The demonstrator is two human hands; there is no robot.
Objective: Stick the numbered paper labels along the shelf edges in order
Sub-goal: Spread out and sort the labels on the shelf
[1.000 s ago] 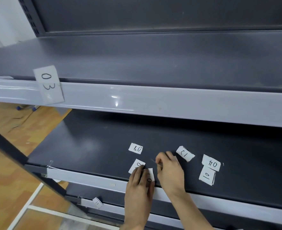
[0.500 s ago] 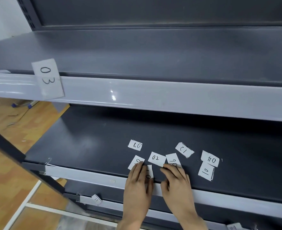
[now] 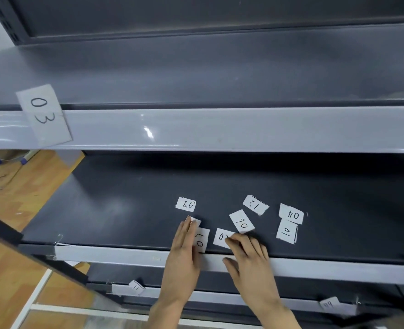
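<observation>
**Label 02 on middle shelf, partly covered**

The left hand (image 3: 184, 252) lies flat with straight fingers, hiding most of one label (image 3: 196, 222); its number is unreadable. The right hand's (image 3: 248, 260) bent fingertips press label 02 (image 3: 222, 236), covering its second digit. Its long axis runs roughly along the shelf (image 3: 125, 210) front.

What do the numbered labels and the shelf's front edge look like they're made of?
Labels: thin white matte paper, handwritten in dark ink, with unevenly cut edges. Front edge: probably painted metal, light grey and glossy, with a glare spot.
</observation>
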